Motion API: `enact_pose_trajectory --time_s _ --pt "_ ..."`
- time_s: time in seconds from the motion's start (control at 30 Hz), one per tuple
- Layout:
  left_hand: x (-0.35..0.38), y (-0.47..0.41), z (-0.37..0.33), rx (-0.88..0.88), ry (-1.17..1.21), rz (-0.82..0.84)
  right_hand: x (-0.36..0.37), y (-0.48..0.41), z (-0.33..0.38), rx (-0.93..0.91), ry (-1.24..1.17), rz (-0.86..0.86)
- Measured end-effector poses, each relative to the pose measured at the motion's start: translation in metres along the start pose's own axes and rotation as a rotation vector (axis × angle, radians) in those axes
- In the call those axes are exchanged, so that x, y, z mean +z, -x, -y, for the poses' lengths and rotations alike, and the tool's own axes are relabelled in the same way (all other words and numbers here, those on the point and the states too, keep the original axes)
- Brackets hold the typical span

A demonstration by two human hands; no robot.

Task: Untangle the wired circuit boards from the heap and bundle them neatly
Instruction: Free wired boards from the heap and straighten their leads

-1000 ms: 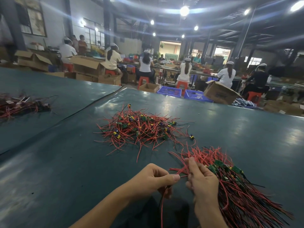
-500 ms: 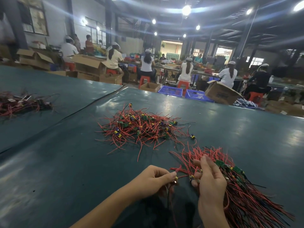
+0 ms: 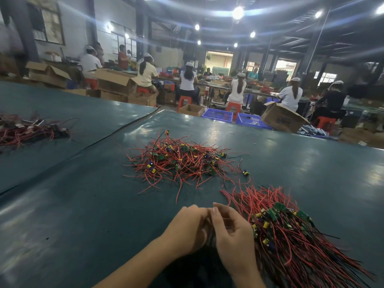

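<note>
Both hands are brought together low over the near edge of the dark green table (image 3: 83, 215), just left of the sorted bundle. The left hand (image 3: 187, 231) has its fingers curled inward and the right hand (image 3: 234, 238) faces it, so that their fingertips meet at the top. A dark, blurred shape shows in the gap between the palms, and I cannot tell whether either hand pinches a wire there. Against the right hand's outer side lies the bundle (image 3: 295, 242) of wired circuit boards. Its green boards with yellow and blue parts sit gathered beside the hand. Its red and black wires fan toward the far edge at one end and run in a rough sheaf toward the near right corner at the other. Farther in, around the middle of the table and apart from the bundle, lies the heap (image 3: 182, 163), a loose tangle of red wires with small boards mixed through it. One lone board (image 3: 246, 173) on a red wire lies just off the heap's right side, between heap and bundle. Across a dark seam to the left, a second table (image 3: 72, 109) carries another pile of wires (image 3: 31, 132) by its left edge. Beyond the far edge, people (image 3: 188, 80) in white caps sit on red stools (image 3: 184, 100) among cardboard boxes (image 3: 282, 117) and blue crates (image 3: 218, 115).
</note>
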State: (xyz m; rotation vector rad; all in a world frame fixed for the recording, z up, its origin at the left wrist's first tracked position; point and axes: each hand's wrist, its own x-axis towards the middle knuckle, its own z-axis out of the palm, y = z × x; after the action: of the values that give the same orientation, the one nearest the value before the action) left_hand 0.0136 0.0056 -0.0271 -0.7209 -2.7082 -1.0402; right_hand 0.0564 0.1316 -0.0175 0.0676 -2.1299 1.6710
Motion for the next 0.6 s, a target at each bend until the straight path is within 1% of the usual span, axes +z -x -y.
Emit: enact_pose_trajectory --time_s 0.03,0.07,0.17,0.23,0.3,0.33,0.4,0.47,0.53,0.6 --pt "-0.003 0.0 0.005 0.004 -0.085 -0.035 0.001 0.001 -0.001 -0.002 0.034 0.044" --pt "-0.006 -0.001 0.009 0.002 -0.121 -0.08 0.002 0.002 -0.002 -0.004 0.09 0.097" --pt "-0.019 -0.005 0.023 -0.026 -0.152 -0.252 0.002 0.005 -0.008 -0.063 0.456 0.25" --pt "-0.028 -0.011 0.037 -0.074 -0.212 -0.353 0.002 0.006 -0.006 -0.093 0.625 0.302" --pt "-0.038 -0.017 0.057 -0.189 -0.261 -0.437 0.0 0.005 -0.004 -0.088 0.716 0.304" --pt "-0.042 -0.02 0.068 -0.27 -0.281 -0.447 -0.001 0.005 -0.004 -0.078 0.761 0.289" --pt "-0.048 -0.024 0.091 -0.44 -0.338 -0.388 -0.003 0.003 -0.004 -0.041 0.85 0.25" --pt "-0.051 -0.029 0.11 -0.542 -0.357 -0.335 -0.006 0.002 -0.004 -0.011 0.898 0.226" --pt "-0.058 -0.035 0.122 -0.529 -0.368 -0.384 -0.006 0.001 -0.003 0.009 0.886 0.22" --pt "-0.063 -0.04 0.128 -0.453 -0.421 -0.482 -0.006 0.001 -0.003 0.02 0.862 0.224"
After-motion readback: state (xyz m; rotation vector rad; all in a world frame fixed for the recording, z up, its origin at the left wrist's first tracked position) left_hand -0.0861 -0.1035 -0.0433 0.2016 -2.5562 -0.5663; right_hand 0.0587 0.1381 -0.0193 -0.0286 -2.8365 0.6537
